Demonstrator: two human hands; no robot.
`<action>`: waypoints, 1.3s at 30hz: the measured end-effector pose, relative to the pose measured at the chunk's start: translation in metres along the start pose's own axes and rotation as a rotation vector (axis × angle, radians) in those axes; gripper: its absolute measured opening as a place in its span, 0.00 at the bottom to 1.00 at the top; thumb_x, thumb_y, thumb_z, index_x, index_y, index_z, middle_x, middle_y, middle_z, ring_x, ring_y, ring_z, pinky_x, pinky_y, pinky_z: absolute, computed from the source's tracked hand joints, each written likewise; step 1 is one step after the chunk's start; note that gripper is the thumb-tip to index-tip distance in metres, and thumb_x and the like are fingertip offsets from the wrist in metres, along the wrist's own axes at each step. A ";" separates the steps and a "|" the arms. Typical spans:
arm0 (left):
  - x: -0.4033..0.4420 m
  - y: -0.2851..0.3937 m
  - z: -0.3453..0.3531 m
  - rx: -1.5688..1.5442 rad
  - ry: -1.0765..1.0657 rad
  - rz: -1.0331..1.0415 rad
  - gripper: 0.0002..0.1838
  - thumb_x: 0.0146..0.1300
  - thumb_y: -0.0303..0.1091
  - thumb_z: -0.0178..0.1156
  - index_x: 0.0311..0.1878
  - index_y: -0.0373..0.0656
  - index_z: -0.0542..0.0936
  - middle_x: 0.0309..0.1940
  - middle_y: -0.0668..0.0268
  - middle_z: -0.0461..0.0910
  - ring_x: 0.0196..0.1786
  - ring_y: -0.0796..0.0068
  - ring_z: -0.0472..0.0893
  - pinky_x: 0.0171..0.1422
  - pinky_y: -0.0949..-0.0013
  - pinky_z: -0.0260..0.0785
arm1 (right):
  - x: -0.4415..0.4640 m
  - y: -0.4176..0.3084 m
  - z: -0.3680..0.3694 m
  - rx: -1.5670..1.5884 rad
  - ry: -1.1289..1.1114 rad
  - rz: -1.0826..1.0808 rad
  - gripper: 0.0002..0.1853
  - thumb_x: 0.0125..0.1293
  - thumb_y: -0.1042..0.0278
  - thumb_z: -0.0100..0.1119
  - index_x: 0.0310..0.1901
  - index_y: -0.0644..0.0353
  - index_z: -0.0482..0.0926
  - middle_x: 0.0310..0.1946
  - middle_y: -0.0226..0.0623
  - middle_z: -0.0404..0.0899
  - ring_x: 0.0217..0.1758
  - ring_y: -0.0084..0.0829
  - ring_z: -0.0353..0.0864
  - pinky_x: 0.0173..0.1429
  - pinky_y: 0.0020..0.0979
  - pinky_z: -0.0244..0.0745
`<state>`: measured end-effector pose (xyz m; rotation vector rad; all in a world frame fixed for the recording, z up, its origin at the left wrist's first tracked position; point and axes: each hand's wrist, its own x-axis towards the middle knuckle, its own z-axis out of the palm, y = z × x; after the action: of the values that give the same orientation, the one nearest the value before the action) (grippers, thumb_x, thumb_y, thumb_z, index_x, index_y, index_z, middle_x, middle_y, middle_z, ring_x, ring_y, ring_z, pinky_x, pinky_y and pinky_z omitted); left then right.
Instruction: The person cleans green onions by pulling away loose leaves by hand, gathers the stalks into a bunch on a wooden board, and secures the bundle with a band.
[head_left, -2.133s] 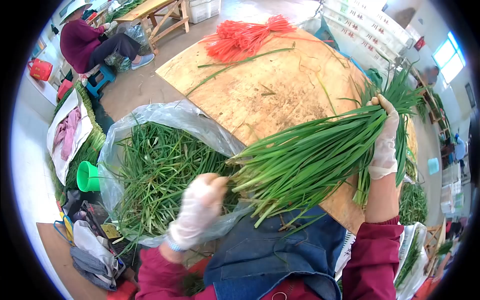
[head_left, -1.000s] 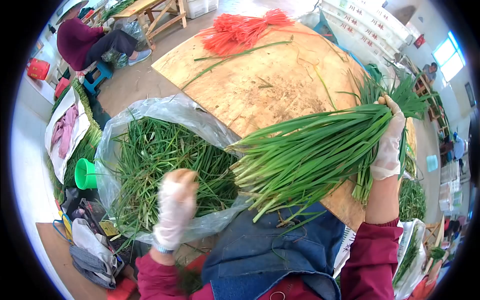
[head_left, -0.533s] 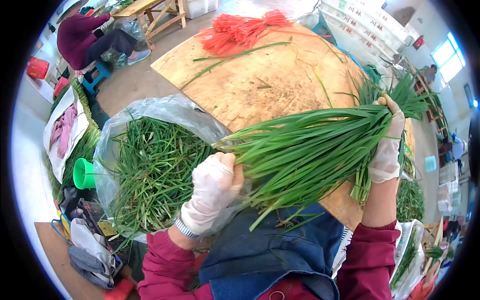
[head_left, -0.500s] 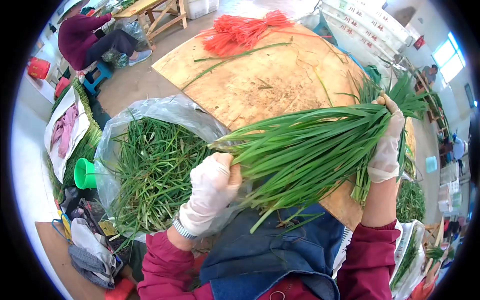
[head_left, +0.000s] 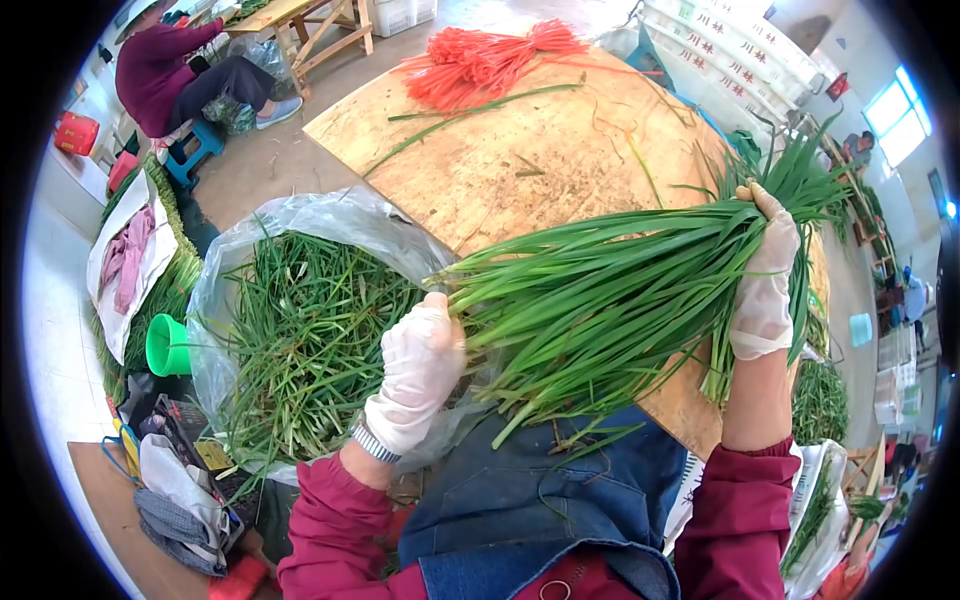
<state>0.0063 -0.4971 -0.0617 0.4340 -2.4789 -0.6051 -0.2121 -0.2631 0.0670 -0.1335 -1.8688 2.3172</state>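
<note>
My right hand (head_left: pixel 768 270), in a pale glove, is closed round the leafy end of a big bunch of long green leaves (head_left: pixel 620 290). The bunch fans out leftward over the near edge of the wooden board (head_left: pixel 540 200). At its pale stem ends my left hand (head_left: pixel 422 350), gloved and with a metal watch at the wrist, has its fingers pinched on some stems. Just left of that hand lies an open clear plastic bag (head_left: pixel 215 300) full of loose green leaves (head_left: pixel 310 340).
Red strips (head_left: pixel 480 65) lie on the board's far part. A green cup (head_left: pixel 168 345) stands left of the bag. White crates (head_left: pixel 720 60) are stacked behind the board. A person (head_left: pixel 165 75) sits on a blue stool (head_left: pixel 195 150) at the upper left.
My left hand has come from over the bag to the stem ends and closed there. My right hand still holds the bunch and has shifted slightly.
</note>
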 end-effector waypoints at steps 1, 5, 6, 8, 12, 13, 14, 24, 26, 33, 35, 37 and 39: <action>-0.002 -0.006 -0.001 0.015 0.000 0.015 0.03 0.55 0.22 0.54 0.33 0.40 0.72 0.19 0.52 0.73 0.24 0.49 0.77 0.26 0.55 0.68 | -0.001 -0.001 0.000 -0.005 -0.008 -0.004 0.09 0.59 0.68 0.57 0.27 0.66 0.78 0.18 0.35 0.76 0.18 0.29 0.75 0.24 0.27 0.72; -0.026 -0.071 -0.033 -0.112 -0.008 -0.200 0.03 0.62 0.23 0.51 0.33 0.39 0.73 0.18 0.55 0.72 0.20 0.62 0.76 0.22 0.65 0.64 | 0.015 0.002 -0.014 0.040 0.030 0.089 0.09 0.58 0.68 0.57 0.26 0.65 0.79 0.19 0.36 0.77 0.17 0.29 0.75 0.24 0.27 0.72; -0.038 -0.094 -0.045 -0.101 0.013 -0.280 0.05 0.64 0.24 0.51 0.37 0.40 0.77 0.19 0.58 0.75 0.21 0.66 0.76 0.22 0.66 0.65 | 0.017 0.005 -0.021 0.028 0.031 0.059 0.09 0.58 0.68 0.57 0.27 0.64 0.79 0.19 0.36 0.77 0.18 0.29 0.75 0.26 0.27 0.72; -0.062 -0.128 -0.078 0.413 0.061 -0.362 0.09 0.65 0.25 0.49 0.38 0.43 0.79 0.20 0.64 0.76 0.20 0.67 0.74 0.23 0.68 0.65 | 0.025 0.011 -0.028 0.008 0.096 0.081 0.08 0.58 0.68 0.57 0.27 0.64 0.79 0.20 0.36 0.77 0.19 0.29 0.75 0.27 0.27 0.72; -0.061 -0.116 -0.093 0.798 0.017 0.050 0.07 0.58 0.24 0.53 0.39 0.39 0.78 0.36 0.57 0.76 0.33 0.63 0.76 0.30 0.67 0.68 | 0.033 0.019 -0.032 0.012 0.151 0.147 0.08 0.58 0.68 0.57 0.29 0.64 0.80 0.22 0.35 0.78 0.20 0.29 0.75 0.28 0.28 0.72; -0.047 -0.082 -0.079 0.582 0.100 0.199 0.08 0.56 0.24 0.54 0.40 0.38 0.77 0.38 0.56 0.75 0.35 0.62 0.77 0.31 0.67 0.68 | 0.032 0.020 -0.030 -0.003 0.156 0.150 0.08 0.57 0.68 0.57 0.29 0.64 0.80 0.22 0.35 0.78 0.20 0.29 0.75 0.28 0.28 0.71; -0.041 -0.058 -0.061 0.359 0.053 0.260 0.10 0.54 0.24 0.55 0.41 0.38 0.77 0.38 0.56 0.75 0.37 0.63 0.77 0.33 0.68 0.69 | 0.030 0.018 -0.027 -0.020 0.144 0.152 0.08 0.57 0.68 0.57 0.29 0.65 0.80 0.22 0.35 0.78 0.20 0.29 0.75 0.28 0.28 0.71; 0.011 0.019 0.016 0.229 -0.097 0.731 0.20 0.45 0.26 0.57 0.45 0.29 0.75 0.35 0.57 0.73 0.31 0.66 0.77 0.30 0.69 0.70 | 0.037 0.019 -0.023 -0.043 0.192 0.113 0.05 0.55 0.72 0.57 0.28 0.65 0.78 0.22 0.35 0.78 0.19 0.30 0.75 0.27 0.30 0.71; 0.014 0.020 0.011 0.209 -0.101 0.741 0.19 0.45 0.25 0.57 0.44 0.29 0.76 0.33 0.57 0.73 0.29 0.66 0.76 0.28 0.69 0.70 | 0.032 0.016 -0.021 -0.078 0.214 0.126 0.05 0.55 0.72 0.57 0.27 0.64 0.78 0.21 0.35 0.77 0.18 0.31 0.75 0.26 0.30 0.71; -0.012 -0.023 -0.045 0.249 0.038 0.462 0.13 0.51 0.20 0.52 0.43 0.35 0.72 0.27 0.61 0.72 0.21 0.68 0.72 0.20 0.67 0.65 | 0.044 0.024 -0.023 0.019 0.134 0.187 0.06 0.56 0.72 0.55 0.27 0.66 0.77 0.21 0.36 0.77 0.19 0.32 0.75 0.26 0.31 0.72; -0.026 -0.074 -0.078 0.295 0.173 0.381 0.11 0.53 0.18 0.52 0.41 0.38 0.73 0.25 0.60 0.72 0.20 0.65 0.71 0.19 0.65 0.64 | 0.040 0.022 -0.015 0.024 0.179 0.203 0.06 0.57 0.73 0.54 0.27 0.67 0.77 0.21 0.37 0.77 0.19 0.33 0.75 0.26 0.31 0.72; -0.068 -0.138 -0.107 0.713 0.012 0.021 0.13 0.52 0.19 0.54 0.42 0.40 0.74 0.26 0.60 0.73 0.23 0.63 0.74 0.22 0.64 0.67 | 0.040 0.023 -0.013 0.029 0.192 0.205 0.07 0.57 0.73 0.53 0.27 0.67 0.76 0.21 0.38 0.77 0.19 0.33 0.75 0.26 0.31 0.72; -0.088 -0.152 -0.119 0.950 -0.149 -0.118 0.13 0.51 0.19 0.56 0.41 0.40 0.74 0.27 0.59 0.74 0.26 0.62 0.75 0.25 0.63 0.68 | 0.043 0.029 -0.014 0.040 0.177 0.192 0.07 0.57 0.73 0.52 0.27 0.68 0.76 0.21 0.39 0.77 0.19 0.34 0.75 0.26 0.32 0.73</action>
<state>0.1716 -0.6274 -0.0871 0.9034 -2.7617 0.5785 -0.2541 -0.2474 0.0370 -0.5163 -1.7920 2.3729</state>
